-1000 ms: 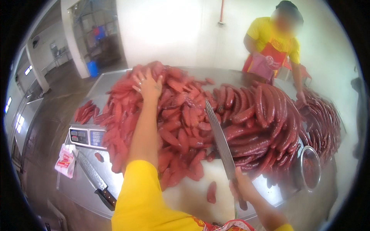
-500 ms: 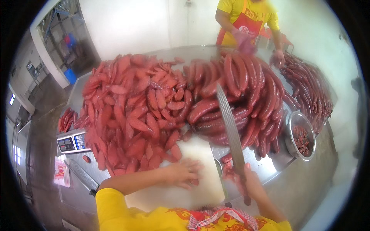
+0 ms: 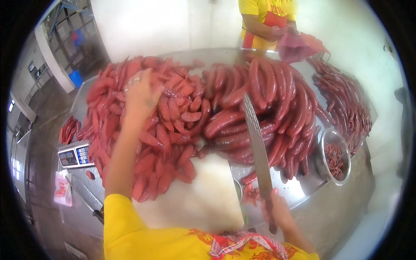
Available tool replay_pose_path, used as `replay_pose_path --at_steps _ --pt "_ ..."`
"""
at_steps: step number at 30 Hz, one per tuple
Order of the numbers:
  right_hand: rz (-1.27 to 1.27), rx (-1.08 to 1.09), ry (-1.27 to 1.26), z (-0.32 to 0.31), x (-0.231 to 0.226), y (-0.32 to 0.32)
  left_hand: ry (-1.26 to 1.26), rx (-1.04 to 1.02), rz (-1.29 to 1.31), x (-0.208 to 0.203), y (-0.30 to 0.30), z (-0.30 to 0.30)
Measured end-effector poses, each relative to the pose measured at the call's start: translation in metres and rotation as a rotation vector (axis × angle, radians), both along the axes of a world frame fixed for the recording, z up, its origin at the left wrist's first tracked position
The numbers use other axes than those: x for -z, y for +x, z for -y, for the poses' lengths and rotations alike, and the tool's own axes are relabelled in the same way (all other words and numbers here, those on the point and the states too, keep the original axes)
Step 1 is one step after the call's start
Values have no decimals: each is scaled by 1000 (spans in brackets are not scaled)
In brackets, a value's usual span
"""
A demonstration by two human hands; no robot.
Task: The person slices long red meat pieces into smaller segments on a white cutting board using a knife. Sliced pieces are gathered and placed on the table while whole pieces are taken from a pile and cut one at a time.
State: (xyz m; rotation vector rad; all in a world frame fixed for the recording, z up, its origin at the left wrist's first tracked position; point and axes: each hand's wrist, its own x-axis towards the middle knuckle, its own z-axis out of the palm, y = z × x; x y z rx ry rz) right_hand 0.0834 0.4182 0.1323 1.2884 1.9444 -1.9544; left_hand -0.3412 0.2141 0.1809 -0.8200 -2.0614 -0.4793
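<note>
My left arm stretches far over a heap of red sausage slices (image 3: 151, 143), cut on a slant. On the upper part of this heap rests my left hand (image 3: 144, 91), thumb spread from the fingers; the fingertips are partly lost among the slices. My right hand (image 3: 279, 210) grips the handle of a long-bladed knife (image 3: 256, 143), its tip pointing up and away. Behind the blade lies a big pile of whole, curved dark-red sausages (image 3: 277, 91). A white cutting board (image 3: 203, 195) lies in front of me, with slices covering its far left part.
A digital scale (image 3: 73, 155) stands left, near a second knife (image 3: 84, 190) and a plastic bag (image 3: 63, 189). At right are a metal bowl (image 3: 334, 158) of scraps and thinner sausages (image 3: 342, 104). Across the table a co-worker (image 3: 264, 26) handles a pink bag (image 3: 299, 45).
My left hand has gone from the cutting board up and left onto the slice heap. The right hand keeps the knife nearly still. The co-worker's hands have come together at the pink bag.
</note>
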Motion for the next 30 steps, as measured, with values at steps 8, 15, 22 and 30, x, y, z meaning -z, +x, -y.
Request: replay_pose_path --at_steps 8,15,22,30 --pt "36 1 -10 -4 3 -4 -514 -171 927 119 1 -172" --pt "-13 44 -18 -9 6 19 -279 -204 970 138 -22 -172" --pt "27 165 -34 -10 3 37 920 449 1586 73 -33 -97" --pt "-101 -1 11 -1 1 50 490 478 1183 -33 66 9"
